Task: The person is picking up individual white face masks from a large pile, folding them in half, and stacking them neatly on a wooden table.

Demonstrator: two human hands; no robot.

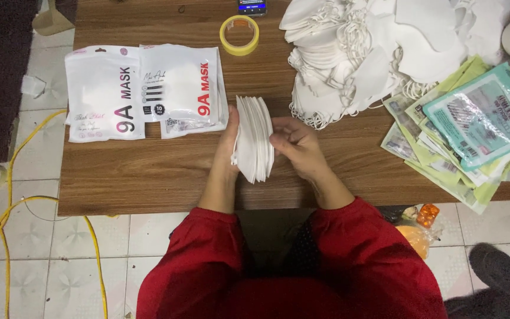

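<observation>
A stack of white folded face masks point(253, 137) stands on edge between my hands over the wooden table point(149, 171). My left hand point(229, 145) presses its left side, thumb along the edge. My right hand point(295, 145) grips the right side with fingers curled against the stack. Both arms wear red sleeves. A big loose heap of white masks point(373, 53) with ear loops lies at the far right of the table.
Two white sealed mask packets point(143, 91) lie to the left. A yellow tape roll point(239, 34) and a phone point(252, 7) sit at the far edge. Green and teal flat pouches point(473, 127) fan out on the right. Yellow cables point(7, 207) cross the tiled floor.
</observation>
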